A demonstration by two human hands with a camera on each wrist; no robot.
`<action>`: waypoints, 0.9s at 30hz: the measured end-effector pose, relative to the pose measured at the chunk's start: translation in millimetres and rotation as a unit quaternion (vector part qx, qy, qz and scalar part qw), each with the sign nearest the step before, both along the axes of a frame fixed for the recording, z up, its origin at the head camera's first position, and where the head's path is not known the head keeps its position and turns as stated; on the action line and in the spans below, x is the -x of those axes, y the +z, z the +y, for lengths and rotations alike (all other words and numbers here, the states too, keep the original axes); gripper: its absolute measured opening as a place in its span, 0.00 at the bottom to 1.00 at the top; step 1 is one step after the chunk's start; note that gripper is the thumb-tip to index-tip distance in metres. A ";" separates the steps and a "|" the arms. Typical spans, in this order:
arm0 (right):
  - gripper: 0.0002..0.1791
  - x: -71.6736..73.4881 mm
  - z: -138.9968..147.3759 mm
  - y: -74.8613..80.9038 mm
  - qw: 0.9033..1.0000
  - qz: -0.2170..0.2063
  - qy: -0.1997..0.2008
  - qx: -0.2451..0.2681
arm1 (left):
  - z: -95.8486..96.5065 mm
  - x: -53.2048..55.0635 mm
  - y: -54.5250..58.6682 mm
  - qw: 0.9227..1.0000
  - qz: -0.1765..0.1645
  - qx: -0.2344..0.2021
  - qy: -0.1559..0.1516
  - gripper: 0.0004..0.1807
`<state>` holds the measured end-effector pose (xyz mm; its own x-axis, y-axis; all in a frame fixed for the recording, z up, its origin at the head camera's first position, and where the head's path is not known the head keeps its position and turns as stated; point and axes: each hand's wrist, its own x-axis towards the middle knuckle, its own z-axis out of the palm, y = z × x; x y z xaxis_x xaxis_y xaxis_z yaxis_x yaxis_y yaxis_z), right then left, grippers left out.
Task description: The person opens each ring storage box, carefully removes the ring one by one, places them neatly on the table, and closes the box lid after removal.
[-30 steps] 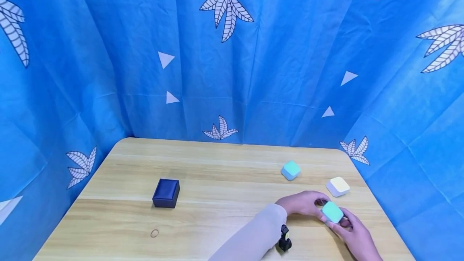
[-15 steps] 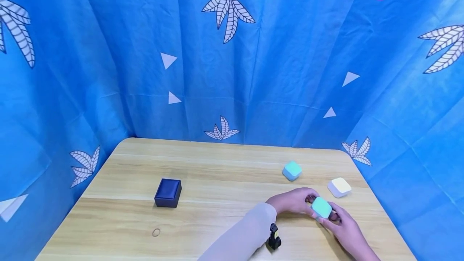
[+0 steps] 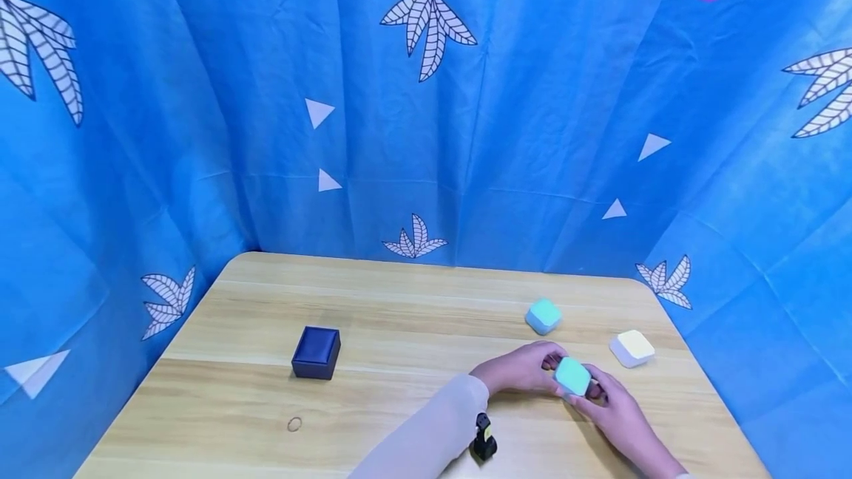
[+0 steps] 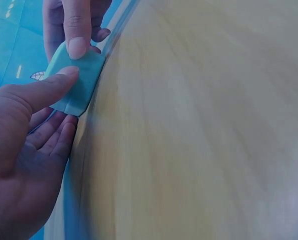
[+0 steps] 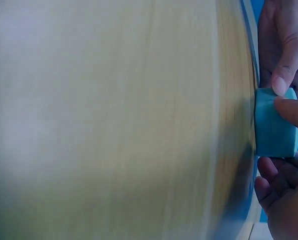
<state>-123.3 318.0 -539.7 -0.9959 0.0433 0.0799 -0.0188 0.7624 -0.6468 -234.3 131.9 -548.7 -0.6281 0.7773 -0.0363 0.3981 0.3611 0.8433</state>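
A small mint-green block with rounded corners (image 3: 572, 376) is held between both hands over the right part of the table. The left hand (image 3: 522, 368) pinches its left side, and the right hand (image 3: 619, 412) grips it from the right. In the left wrist view, both thumbs press one face of the block (image 4: 86, 82), while other fingers reach behind and below it. The right wrist view shows the thumbs meeting close together on the block's (image 5: 276, 127) face. Its far side is hidden by the fingers.
Behind the hands, a second mint-green block (image 3: 543, 316) and a cream-topped white block (image 3: 632, 348) sit on the wooden table (image 3: 413, 301). A dark blue box (image 3: 316, 352) lies left, with a thin ring-shaped outline (image 3: 294, 424) nearer. Blue curtains (image 3: 373, 139) surround the table.
Both hands have shifted left across the table together with the mint-green block, keeping their hold on it. The camera view has turned slightly, while the other things stay in place.
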 end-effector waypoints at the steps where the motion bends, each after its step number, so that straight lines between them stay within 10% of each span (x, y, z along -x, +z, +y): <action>1: 0.32 1.3 -1.9 -0.4 1.000 0.004 0.004 0.002 | -2.7 0.6 -0.6 1.000 -0.007 -0.004 0.002 0.30; 27: 0.37 26.9 -48.2 1.1 0.997 -0.037 0.049 0.050 | -65.3 4.9 0.9 0.997 -0.049 -0.033 0.052 0.30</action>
<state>-150.2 269.8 -538.6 -0.9987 -0.0512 0.0061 -0.0398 0.6907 -0.7220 -239.2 66.5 -547.7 -0.7010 0.7112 -0.0527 0.2766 0.3393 0.8991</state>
